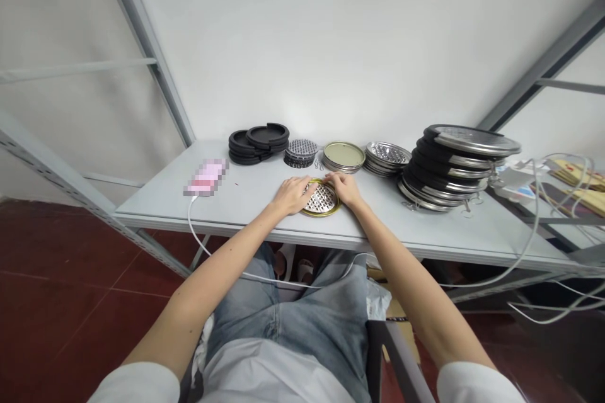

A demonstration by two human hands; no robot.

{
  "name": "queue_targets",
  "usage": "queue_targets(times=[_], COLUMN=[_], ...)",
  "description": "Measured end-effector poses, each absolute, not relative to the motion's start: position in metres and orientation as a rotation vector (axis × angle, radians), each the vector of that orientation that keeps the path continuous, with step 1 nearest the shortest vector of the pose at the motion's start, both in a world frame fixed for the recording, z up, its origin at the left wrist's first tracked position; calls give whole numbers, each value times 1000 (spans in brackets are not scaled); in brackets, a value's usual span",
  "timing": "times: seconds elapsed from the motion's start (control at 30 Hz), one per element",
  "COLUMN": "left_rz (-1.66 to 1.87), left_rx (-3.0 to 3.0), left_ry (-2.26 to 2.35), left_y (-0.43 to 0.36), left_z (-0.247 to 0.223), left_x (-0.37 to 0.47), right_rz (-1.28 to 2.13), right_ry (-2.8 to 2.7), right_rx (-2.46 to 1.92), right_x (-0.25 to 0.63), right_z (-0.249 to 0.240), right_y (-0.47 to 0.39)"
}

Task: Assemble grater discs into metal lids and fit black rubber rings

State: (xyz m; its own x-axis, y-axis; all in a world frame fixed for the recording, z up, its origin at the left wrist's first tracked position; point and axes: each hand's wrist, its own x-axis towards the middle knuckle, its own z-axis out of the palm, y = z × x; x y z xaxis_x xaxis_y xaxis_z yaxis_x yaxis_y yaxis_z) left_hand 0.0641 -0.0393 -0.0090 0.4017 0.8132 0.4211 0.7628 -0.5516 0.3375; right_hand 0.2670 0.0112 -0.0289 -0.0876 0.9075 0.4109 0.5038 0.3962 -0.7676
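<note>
A round metal grater disc (321, 199) with raised teeth and a gold-coloured rim lies on the grey table near its front edge. My left hand (293, 194) holds the disc at its left side, fingers over the rim. On the upper right, my right hand (344, 187) grips the same rim with bent fingers. Both hands cover parts of the disc's edge. Just behind it sit a small stack of grater plates (302, 150), a stack of lids with a pale gold top (344, 155) and a stack of silver-rimmed grater discs (387, 154).
Black rings (259, 141) are piled at the back left. A pink phone (207, 177), blurred out, lies left with a white cable (193, 227) running off the table edge. A tall leaning stack of black and silver discs (449, 170) stands right. Metal shelf posts (146, 44) frame the table.
</note>
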Motion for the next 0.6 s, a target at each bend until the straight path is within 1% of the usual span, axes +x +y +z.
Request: queue_targets(times=[0.17,0.23,0.37,0.6], left_rz=[1027,1046,956,851], left_rx=[2401,2357,2401,2487], left_ry=[1522,1494,1354,1189], left_y=[-37,-38,-38,-40], left_z=[-9,-8,-7,-5], left_x=[62,61,58,57], right_rz=[539,552,601,581], right_ry=[-1610,-1588,-1579,-1648], right_rx=[-1243,-1234,-1262,-1321], right_x=[270,271,271,271], right_z=[-32,-33,-35,-35], right_y=[14,15,16,12])
